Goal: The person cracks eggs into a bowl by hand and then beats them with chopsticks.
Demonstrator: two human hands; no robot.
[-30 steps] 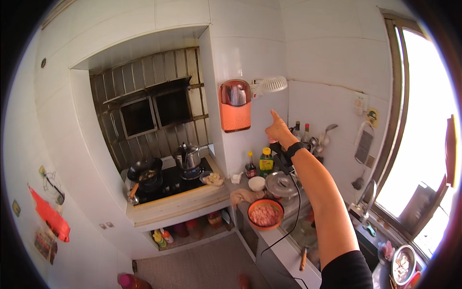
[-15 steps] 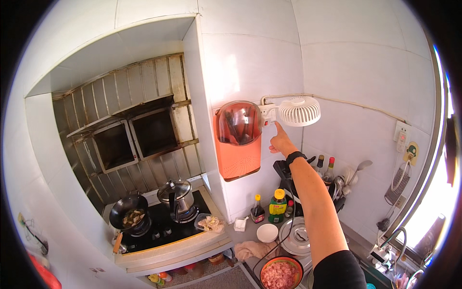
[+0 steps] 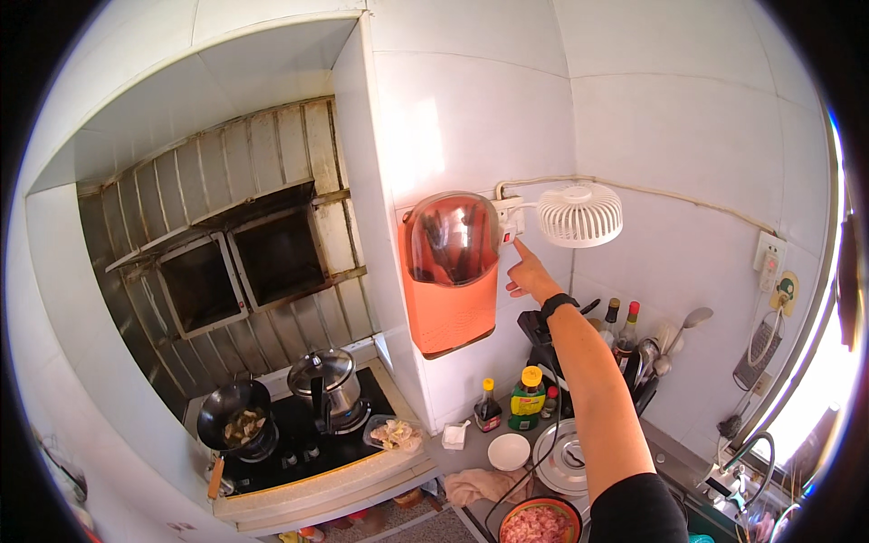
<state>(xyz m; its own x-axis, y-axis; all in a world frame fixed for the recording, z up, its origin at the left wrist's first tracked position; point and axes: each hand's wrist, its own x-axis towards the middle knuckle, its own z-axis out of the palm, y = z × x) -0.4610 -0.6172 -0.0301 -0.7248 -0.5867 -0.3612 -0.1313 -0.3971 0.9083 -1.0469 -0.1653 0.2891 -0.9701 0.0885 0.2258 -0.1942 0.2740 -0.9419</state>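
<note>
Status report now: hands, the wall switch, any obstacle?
Right hand raised, index fingertip on white wall power strip. Left hand not in view. Nothing blocking; white fan beside it.

Kitchen wall and counter, placed from the wall-mounted utensil holder [image 3: 451, 271]

Just right of the utensil holder sits a power strip [image 3: 510, 217] on the wall, with the right hand [image 3: 531, 276] raised to it, forefinger tip at its lower edge. Further right of the holder, past the strip, hangs a small fan [image 3: 579, 215]. Below the holder, on the counter, stand a sauce bottle [image 3: 488, 407] and an oil bottle [image 3: 524, 398], with a small bowl [image 3: 509, 451] and a pot lid [image 3: 563, 445] in front of them. Down and left of the holder lies the stove [image 3: 299, 443], bearing a wok [image 3: 235, 418] and, right of it, a lidded pot [image 3: 324, 385]. Above the stove, left of the holder, is the range hood [image 3: 240, 262].
</note>
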